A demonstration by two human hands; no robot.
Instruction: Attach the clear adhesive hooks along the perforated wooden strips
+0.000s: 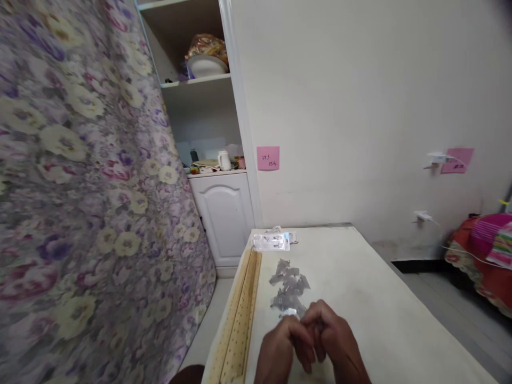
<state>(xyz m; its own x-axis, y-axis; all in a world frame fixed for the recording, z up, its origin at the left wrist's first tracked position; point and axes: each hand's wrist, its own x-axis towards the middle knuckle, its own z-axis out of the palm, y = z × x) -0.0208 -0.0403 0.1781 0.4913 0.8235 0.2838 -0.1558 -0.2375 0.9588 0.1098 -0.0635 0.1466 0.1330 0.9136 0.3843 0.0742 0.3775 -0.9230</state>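
My left hand [283, 342] and my right hand [331, 332] meet over the near part of the white table [372, 298]. The fingers of both are curled inward and pressed together. Whatever lies between the fingertips is hidden or too small to name. Just beyond the hands spreads a loose pile of small grey, translucent pieces [291, 290], perhaps little plastic packets. To the left, long pale wooden strips [239, 320] with rows of small holes or dots run along the table's edge.
A clear plastic blister package [271, 242] lies at the table's far left corner. Past it stand a white cupboard [224, 216] and a floral curtain [100, 213]. Pink notes [268, 158] stick to the wall. On the right, a charger [424, 215] trails a white cable.
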